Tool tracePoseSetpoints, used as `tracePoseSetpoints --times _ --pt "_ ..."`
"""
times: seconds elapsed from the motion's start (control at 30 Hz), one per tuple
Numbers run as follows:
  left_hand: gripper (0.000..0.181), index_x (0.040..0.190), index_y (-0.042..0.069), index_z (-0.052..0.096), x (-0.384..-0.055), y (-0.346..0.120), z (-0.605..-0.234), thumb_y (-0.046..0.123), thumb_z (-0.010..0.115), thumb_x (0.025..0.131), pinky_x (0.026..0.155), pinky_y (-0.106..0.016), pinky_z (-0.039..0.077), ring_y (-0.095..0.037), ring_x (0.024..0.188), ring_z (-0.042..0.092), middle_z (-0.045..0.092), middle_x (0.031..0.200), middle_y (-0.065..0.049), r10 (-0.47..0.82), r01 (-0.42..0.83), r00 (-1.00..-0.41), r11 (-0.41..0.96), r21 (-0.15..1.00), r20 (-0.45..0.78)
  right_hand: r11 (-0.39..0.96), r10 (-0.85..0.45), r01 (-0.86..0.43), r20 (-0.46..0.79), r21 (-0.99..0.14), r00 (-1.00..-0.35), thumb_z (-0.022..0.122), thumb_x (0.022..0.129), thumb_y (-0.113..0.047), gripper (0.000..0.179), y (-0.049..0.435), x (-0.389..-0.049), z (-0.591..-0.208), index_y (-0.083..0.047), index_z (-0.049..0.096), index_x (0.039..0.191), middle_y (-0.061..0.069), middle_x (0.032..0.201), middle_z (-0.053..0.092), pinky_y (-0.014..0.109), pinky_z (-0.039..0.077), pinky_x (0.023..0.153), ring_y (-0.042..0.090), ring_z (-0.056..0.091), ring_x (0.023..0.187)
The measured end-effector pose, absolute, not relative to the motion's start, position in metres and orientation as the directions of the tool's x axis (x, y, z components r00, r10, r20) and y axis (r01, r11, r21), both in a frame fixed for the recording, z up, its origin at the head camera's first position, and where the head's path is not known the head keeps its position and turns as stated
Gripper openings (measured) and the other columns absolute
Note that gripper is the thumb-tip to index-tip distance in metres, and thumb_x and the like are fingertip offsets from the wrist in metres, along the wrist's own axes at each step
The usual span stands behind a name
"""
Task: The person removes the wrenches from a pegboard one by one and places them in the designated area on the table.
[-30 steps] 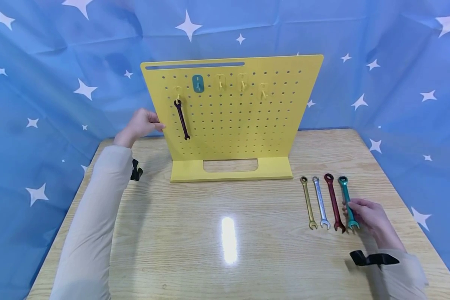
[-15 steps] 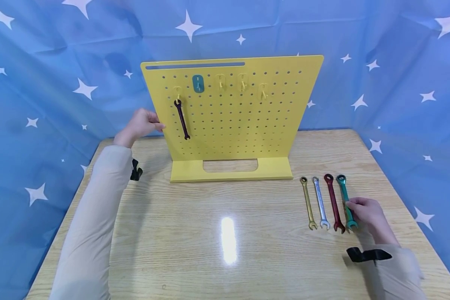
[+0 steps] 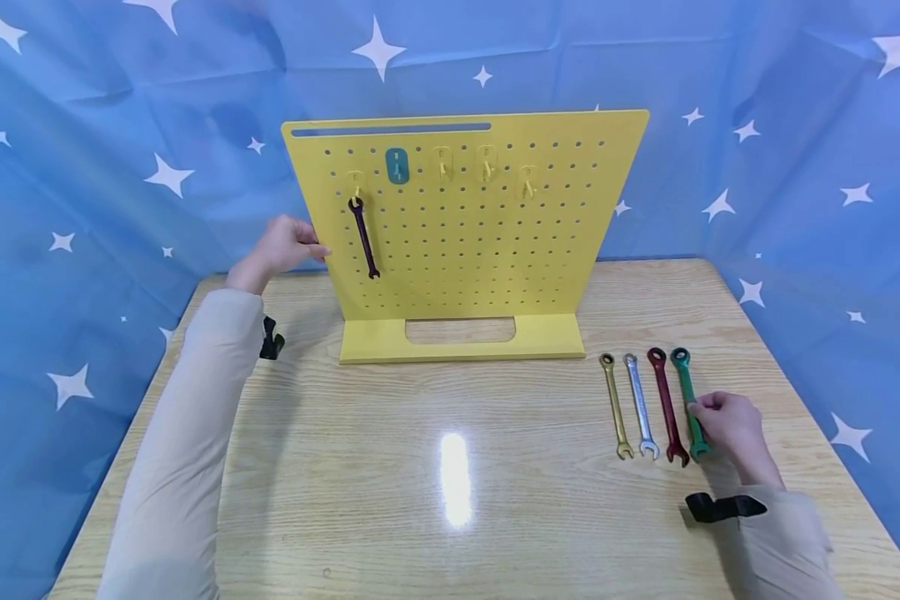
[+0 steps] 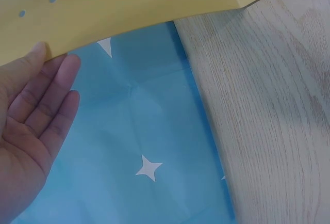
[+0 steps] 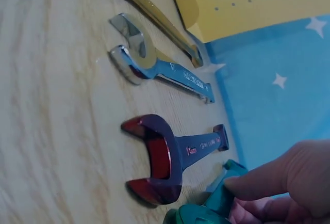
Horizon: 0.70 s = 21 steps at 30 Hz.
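My left hand (image 3: 277, 248) pinches the left edge of a yellow pegboard (image 3: 465, 250). In the left wrist view its thumb lies on the board's front, with the fingers (image 4: 54, 100) behind. A dark purple combination wrench (image 3: 365, 240) hangs from the leftmost hook. At the table's right side my right hand (image 3: 733, 427) grips a green combination wrench (image 3: 687, 385) by its shank, thumb on top. Left of it lie a red wrench (image 3: 667, 404), a silver wrench (image 3: 640, 402) and a gold wrench (image 3: 616, 402). The right wrist view cuts off the green wrench's open end.
A teal hook (image 3: 397, 167) and several yellow hooks (image 3: 528, 185) are fixed along the board's upper part. The board stands on a flat yellow base (image 3: 375, 342) on the wooden table (image 3: 345, 467). A blue star-patterned cloth (image 3: 787, 108) hangs behind.
My right hand has moved slightly left with the green wrench, bringing it closer to the red one. The left hand keeps its place at the pegboard's edge.
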State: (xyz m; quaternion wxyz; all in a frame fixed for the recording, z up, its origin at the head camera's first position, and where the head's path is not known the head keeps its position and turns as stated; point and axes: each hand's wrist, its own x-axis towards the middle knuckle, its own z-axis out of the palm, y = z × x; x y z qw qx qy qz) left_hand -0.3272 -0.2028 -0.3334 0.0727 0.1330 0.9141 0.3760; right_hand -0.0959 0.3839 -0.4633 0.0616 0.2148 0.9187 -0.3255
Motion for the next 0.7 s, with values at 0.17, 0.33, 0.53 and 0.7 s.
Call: tracePoseSetpoints --times 0.17,0.33,0.53,0.7 --pt "0.02 0.097 -0.01 0.068 -0.3271 -0.2027 -0.3328 0.009 0.062 0.091 0.089 -0.048 0.046 -0.004 0.062 0.061 0.071 0.081 -0.016 0.293 0.184 -0.955 0.684 0.706 -0.035 0.703 0.375 0.441 -0.236 -0.559 -0.896 0.056 0.09 -0.012 0.028 0.3832 -0.0957 -0.4645 0.015 0.058 0.095 0.009 0.069 0.059 0.027 0.042 0.046 0.015 0.051 0.057" --pt "0.02 0.097 -0.009 0.068 -0.3284 -0.2033 -0.3334 0.009 0.062 0.091 0.089 -0.047 0.046 -0.005 0.063 0.061 0.071 0.075 -0.008 0.294 0.185 -0.955 0.684 0.705 -0.034 0.692 0.394 0.467 -0.253 -0.551 -0.883 0.059 0.089 -0.014 0.027 0.3836 -0.0948 -0.4632 0.013 0.061 0.089 0.004 0.061 0.057 0.029 0.043 0.046 0.015 0.051 0.053" --pt "0.019 0.098 -0.009 0.068 -0.3292 -0.2034 -0.3343 0.008 0.062 0.09 0.092 -0.048 0.044 -0.005 0.064 0.062 0.071 0.079 -0.012 0.291 0.178 -0.956 0.679 0.712 -0.039 0.692 0.393 0.466 -0.254 -0.551 -0.884 0.063 0.086 -0.015 0.026 0.3863 -0.0952 -0.4607 0.012 0.062 0.085 0.003 0.061 0.059 0.027 0.046 0.048 0.013 0.056 0.052" --pt "0.02 0.097 -0.009 0.067 -0.3295 -0.2028 -0.3346 0.009 0.062 0.09 0.092 -0.048 0.044 -0.006 0.064 0.062 0.071 0.079 -0.012 0.29 0.176 -0.956 0.684 0.708 -0.042 0.657 0.388 0.477 -0.28 -0.584 -0.878 0.064 0.086 -0.016 0.028 0.3906 -0.0968 -0.4621 0.012 0.061 0.088 0.003 0.065 0.061 0.028 0.049 0.05 0.012 0.058 0.055"
